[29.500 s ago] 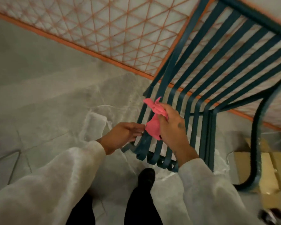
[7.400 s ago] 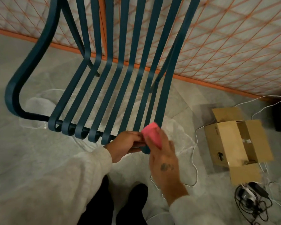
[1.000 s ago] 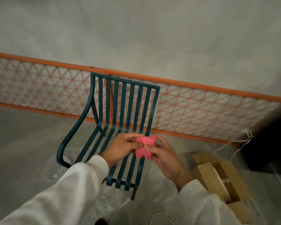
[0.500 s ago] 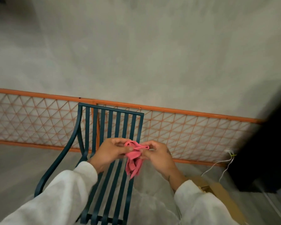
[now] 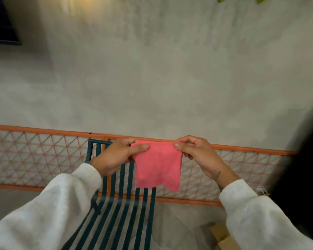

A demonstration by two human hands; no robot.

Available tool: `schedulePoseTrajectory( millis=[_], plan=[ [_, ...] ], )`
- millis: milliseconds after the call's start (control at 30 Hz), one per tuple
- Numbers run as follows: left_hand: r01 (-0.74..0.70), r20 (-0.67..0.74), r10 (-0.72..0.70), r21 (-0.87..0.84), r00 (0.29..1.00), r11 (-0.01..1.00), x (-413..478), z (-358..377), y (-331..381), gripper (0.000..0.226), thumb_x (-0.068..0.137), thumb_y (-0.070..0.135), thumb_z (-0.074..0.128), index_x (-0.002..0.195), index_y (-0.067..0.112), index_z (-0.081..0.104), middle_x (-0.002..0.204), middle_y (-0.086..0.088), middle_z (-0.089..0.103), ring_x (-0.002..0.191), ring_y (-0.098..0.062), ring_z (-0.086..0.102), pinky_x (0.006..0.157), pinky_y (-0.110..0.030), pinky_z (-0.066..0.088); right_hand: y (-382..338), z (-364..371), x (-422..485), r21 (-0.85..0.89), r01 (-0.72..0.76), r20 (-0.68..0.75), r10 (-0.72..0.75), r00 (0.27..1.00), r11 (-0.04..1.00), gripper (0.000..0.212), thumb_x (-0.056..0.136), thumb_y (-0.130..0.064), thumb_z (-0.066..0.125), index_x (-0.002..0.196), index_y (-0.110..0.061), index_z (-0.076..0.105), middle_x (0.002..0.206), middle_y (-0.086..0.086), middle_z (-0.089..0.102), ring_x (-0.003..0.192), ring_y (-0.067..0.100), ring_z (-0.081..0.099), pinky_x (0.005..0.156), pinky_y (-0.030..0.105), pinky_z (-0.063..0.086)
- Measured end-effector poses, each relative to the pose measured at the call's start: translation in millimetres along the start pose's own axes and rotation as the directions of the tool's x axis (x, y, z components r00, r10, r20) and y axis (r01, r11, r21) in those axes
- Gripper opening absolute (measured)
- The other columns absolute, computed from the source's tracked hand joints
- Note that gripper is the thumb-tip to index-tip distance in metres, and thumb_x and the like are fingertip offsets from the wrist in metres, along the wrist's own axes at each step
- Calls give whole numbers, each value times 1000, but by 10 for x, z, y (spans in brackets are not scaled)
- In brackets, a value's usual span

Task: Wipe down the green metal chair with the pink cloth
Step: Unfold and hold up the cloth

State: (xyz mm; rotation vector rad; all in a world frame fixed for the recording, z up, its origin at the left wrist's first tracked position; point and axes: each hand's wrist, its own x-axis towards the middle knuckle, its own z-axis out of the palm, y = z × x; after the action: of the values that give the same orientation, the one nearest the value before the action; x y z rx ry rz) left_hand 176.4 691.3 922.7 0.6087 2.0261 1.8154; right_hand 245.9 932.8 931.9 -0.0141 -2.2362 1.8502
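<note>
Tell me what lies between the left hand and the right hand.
In the head view, the pink cloth spans the gap, spread flat: the left hand pinches one upper corner, the right hand the other. Behind it stands the green metal chair.

Likely a patio or terrace: concrete wall (image 5: 152, 78), orange lattice railing (image 5: 34, 156), green metal chair (image 5: 152, 204).

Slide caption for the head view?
Left hand and right hand hold the pink cloth spread by its top corners before the green chair.

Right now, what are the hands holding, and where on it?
The cloth, spread out: left hand pinches its top left corner, right hand its top right corner.
</note>
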Motion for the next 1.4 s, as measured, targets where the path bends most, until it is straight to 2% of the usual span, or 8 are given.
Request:
schedulePoseTrajectory(
  millis=[133, 233, 467, 567, 700, 967, 1167, 1400],
  plan=[
    [20, -17, -23, -155, 1000, 988, 53, 44, 45, 27, 87, 33, 67, 104, 12, 69, 95, -7, 72, 89, -19, 68, 74, -36, 56, 172, 139, -73, 426, -182, 130, 139, 982, 886, 32, 86, -23, 70, 118, -21, 64, 102, 1, 71, 86, 14, 66, 75, 35, 53],
    [59, -35, -69, -230, 997, 971, 55, 33, 6, 25, 88, 32, 67, 106, 15, 69, 98, -6, 70, 91, -19, 66, 76, -35, 56, 476, 331, -258, 351, -327, 332, 210, 919, 877, 60, 79, -11, 77, 131, -27, 51, 120, 12, 70, 107, 30, 68, 91, 51, 54],
    [207, -72, -276, -490, 959, 847, -80, -57, -345, 48, 86, 39, 68, 124, 11, 62, 118, -11, 66, 105, -22, 66, 88, -36, 57, 621, 474, -219, 508, -237, 124, 202, 972, 828, 67, 69, -4, 80, 127, -24, 54, 107, 24, 68, 84, 31, 69, 65, 37, 60],
    [372, 90, -363, -315, 927, 873, -197, 97, -565, 64, 80, 32, 77, 137, 20, 47, 123, -12, 67, 109, -30, 68, 98, -50, 51, 618, 437, -161, 428, -230, 84, 215, 973, 874, 52, 77, -3, 76, 121, -22, 58, 109, 16, 71, 88, 31, 70, 65, 36, 60],
    [301, -27, -338, -395, 941, 868, -213, 209, -654, 106, 76, -2, 77, 148, 45, 15, 118, -21, 67, 101, -33, 71, 79, -42, 58, 689, 317, -136, 282, -224, 64, 215, 975, 933, 34, 80, -3, 75, 110, -18, 68, 111, 12, 73, 93, 26, 71, 77, 42, 58],
    [165, -151, -204, -237, 967, 957, -238, 123, -364, 52, 79, -8, 68, 125, 16, 64, 114, -8, 63, 106, -24, 63, 89, -36, 56, 598, 155, -97, 138, -177, 154, 156, 976, 975, 47, 76, 0, 79, 116, -21, 64, 106, 3, 76, 98, 20, 73, 73, 33, 59],
    [146, -307, -66, 246, 950, 958, -290, -8, -290, 37, 80, 2, 69, 112, 20, 71, 106, 11, 66, 98, -2, 59, 80, -16, 49, 453, 236, 43, -163, -42, 211, 76, 975, 986, 42, 80, 2, 75, 110, -26, 66, 107, -2, 73, 93, 12, 71, 73, 22, 59],
    [201, -278, -84, 428, 957, 881, -559, -520, -274, 29, 80, 11, 74, 108, 17, 72, 101, 6, 72, 90, -8, 67, 80, -19, 54, 319, 743, 186, -452, 123, 279, 9, 960, 883, 32, 81, -15, 79, 110, -25, 68, 98, -9, 74, 87, 5, 70, 77, 23, 58]
  ],
)
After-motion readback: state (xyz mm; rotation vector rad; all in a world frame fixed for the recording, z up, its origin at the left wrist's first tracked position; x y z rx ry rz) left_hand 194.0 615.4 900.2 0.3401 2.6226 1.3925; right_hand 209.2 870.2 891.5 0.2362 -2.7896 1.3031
